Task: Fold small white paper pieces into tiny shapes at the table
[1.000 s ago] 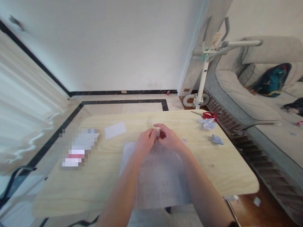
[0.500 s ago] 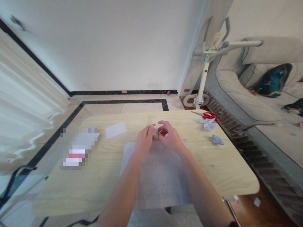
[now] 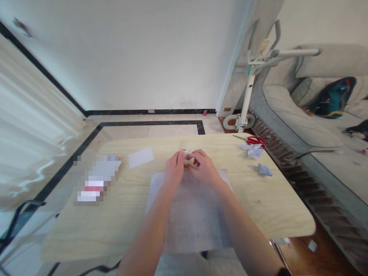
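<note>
Two hands meet near the wooden table's (image 3: 273, 203) twelve o'clock in the head view: our left hand (image 3: 174, 165) pinches a small white piece (image 3: 186, 153), apparently paper; our right hand's (image 3: 203, 165) curled fingers sit close against it, their hold unclear to us. Squeezing hard could crumple it; a loose pinch could drop it. Towards six lies a flat, greyish sheet (image 3: 198, 222); at two, creased, angular papers (image 3: 254, 153).
</note>
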### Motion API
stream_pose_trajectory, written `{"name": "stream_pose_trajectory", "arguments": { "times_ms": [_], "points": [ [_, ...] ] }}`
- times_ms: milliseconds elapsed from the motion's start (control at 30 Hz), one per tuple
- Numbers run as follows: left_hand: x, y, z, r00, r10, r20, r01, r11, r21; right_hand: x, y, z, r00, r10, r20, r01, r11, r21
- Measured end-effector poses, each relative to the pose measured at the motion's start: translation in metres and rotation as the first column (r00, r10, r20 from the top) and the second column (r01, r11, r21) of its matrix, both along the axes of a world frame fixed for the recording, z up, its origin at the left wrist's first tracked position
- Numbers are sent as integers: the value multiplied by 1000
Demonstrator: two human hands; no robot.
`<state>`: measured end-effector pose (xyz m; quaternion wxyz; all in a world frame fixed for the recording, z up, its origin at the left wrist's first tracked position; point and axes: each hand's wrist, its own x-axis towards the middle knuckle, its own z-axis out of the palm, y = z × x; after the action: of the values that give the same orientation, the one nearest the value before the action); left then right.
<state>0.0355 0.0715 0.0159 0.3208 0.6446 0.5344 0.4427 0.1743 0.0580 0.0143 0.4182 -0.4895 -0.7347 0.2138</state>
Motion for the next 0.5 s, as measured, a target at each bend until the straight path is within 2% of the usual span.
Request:
{"name": "stream_pose_trajectory", "arguments": {
  "times_ms": [267,500],
  "points": [
    [3,-2,2,995,-72,-67,70,997,-30,0,2,-5,991,-81,105,81,997,6],
    [4,-1,1,998,-58,-39,56,998,-30,4,2,-4,994,-29,106,28,1000,13]
  ]
}}
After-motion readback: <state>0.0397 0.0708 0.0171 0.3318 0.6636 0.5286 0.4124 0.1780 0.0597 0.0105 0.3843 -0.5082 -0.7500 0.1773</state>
